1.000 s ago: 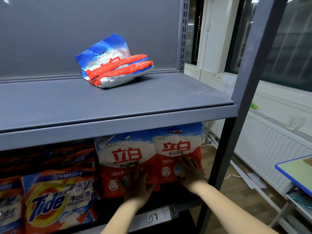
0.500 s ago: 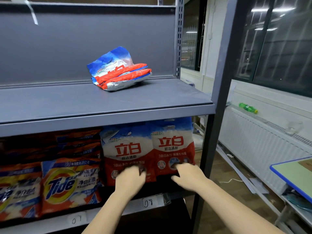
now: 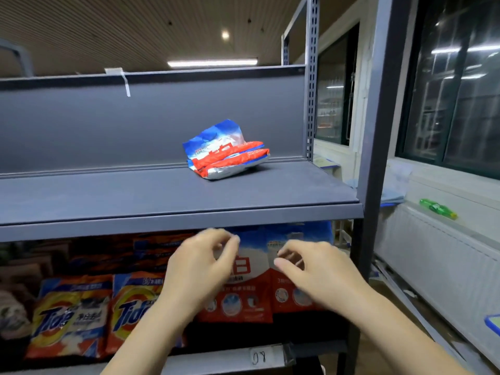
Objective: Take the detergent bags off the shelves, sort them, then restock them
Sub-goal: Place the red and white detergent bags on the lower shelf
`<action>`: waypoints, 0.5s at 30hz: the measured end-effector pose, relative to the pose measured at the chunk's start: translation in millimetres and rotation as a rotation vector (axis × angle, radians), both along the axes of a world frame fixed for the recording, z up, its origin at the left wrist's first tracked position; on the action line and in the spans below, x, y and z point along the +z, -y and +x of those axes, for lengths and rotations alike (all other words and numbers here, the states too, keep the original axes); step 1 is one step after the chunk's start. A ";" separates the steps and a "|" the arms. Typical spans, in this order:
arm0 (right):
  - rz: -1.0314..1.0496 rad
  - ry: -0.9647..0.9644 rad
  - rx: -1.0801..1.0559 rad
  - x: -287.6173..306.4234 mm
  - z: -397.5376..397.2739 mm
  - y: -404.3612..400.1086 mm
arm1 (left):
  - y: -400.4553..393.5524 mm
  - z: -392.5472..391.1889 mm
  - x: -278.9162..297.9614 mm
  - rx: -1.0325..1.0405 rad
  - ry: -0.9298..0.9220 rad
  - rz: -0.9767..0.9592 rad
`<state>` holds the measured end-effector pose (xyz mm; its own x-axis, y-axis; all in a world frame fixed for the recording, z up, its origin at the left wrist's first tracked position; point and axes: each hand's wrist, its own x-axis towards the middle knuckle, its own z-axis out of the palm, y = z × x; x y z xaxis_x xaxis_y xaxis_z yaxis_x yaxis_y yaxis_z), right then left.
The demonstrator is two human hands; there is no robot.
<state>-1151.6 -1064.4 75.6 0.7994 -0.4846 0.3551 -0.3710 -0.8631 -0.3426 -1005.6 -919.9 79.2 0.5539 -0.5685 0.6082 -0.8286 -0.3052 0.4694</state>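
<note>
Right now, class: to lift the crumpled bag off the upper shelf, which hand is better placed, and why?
Probably the right hand: the crumpled bag lies toward the upper shelf's right end. The left hand is only slightly farther, and both hold nothing.

hands (image 3: 257,269) hide the red-white bags' (image 3: 243,299) fronts

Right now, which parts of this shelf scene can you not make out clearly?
- Head view: the left hand covers the left half of a red-and-white standing detergent bag.
- The right hand covers much of the neighbouring red-and-white bag; whether its fingers touch it is unclear.
- Dark stacked bags under the grey metal shelf: shadowed, print unreadable.
</note>
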 end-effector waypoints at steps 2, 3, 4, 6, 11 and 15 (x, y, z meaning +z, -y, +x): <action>0.004 0.102 0.010 21.5 7.8 -3.6 | 0.7 14.2 23.9 -0.041 -0.113 -0.146; 0.002 0.139 0.007 32.3 13.4 -3.3 | 2.8 22.6 35.2 -0.038 -0.134 -0.165; -0.002 0.174 -0.001 42.8 20.3 -0.5 | 6.1 31.8 46.4 -0.024 -0.140 -0.160; -0.004 0.249 -0.013 63.4 37.8 8.6 | 13.9 52.1 68.0 0.015 -0.173 -0.110; -0.037 0.265 -0.091 105.8 89.1 38.5 | 42.1 129.4 105.3 0.023 -0.395 0.002; -0.028 0.206 -0.188 119.6 129.3 65.9 | 68.8 187.4 124.5 0.072 -0.463 0.116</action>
